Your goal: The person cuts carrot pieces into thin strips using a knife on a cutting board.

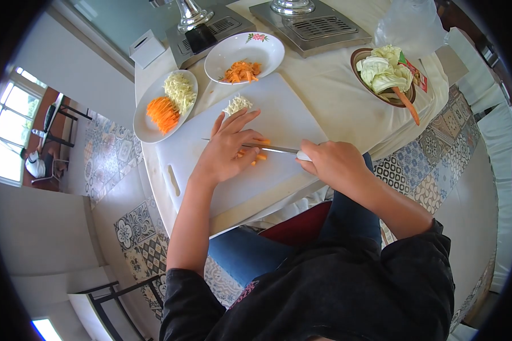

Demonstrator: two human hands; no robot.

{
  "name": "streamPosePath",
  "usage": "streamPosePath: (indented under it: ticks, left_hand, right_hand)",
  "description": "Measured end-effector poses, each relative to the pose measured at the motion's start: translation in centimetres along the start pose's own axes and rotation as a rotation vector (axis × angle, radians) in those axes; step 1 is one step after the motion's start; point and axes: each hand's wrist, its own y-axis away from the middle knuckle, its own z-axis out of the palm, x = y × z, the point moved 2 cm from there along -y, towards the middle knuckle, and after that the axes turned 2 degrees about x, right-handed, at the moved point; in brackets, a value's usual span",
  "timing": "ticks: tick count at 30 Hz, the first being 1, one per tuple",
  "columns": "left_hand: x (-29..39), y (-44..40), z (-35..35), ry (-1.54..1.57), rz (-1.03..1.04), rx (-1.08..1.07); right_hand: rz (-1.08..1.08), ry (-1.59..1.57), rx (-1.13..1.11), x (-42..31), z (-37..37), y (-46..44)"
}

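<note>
My right hand (333, 162) is closed around the white handle of a knife (279, 149). The blade reaches left across the white cutting board (284, 113) and passes under my left hand (227, 148). That hand is over the blade with its fingers spread, the thumb and forefinger close to cut carrot pieces (260, 157). Some of the carrot is hidden beneath my fingers, so I cannot tell if they press on it. Just beyond my left fingertips sits a small pile of chopped pale vegetable (237, 104) on the board.
Shredded carrot (163, 115) and cabbage (179, 91) share a white plate (139, 122) at left. A flowered bowl (216, 54) holds carrot strips (242, 71). At right, a brown bowl (355, 59) holds cabbage leaves and a carrot (407, 105). Metal stands (318, 31) line the back.
</note>
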Motion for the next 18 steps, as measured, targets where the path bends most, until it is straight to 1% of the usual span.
streamPosePath:
  ticks: [3, 6, 9, 15, 18]
  left_hand:
    - [-0.2, 0.0, 0.1, 0.048, -0.012, 0.013]
    - [-0.2, 0.0, -0.7, 0.021, 0.003, 0.077]
    - [-0.3, -0.1, -0.8, -0.019, 0.051, 0.14]
    - [0.0, 0.0, -1.4, 0.077, 0.158, 0.281]
    - [1.5, 0.1, -1.5, -0.041, 0.143, 0.253]
  right_hand:
    - [0.015, -0.003, -0.001, 0.0, 0.1, 0.0]
    - [0.035, -0.035, -0.023, 0.1, 0.0, -0.1]
    - [0.091, -0.099, -0.112, 0.3, -0.4, -0.6]
    - [0.168, -0.231, -0.199, 0.9, -1.0, -1.1]
    - [0.221, -0.288, -0.299, 1.2, -1.9, -1.7]
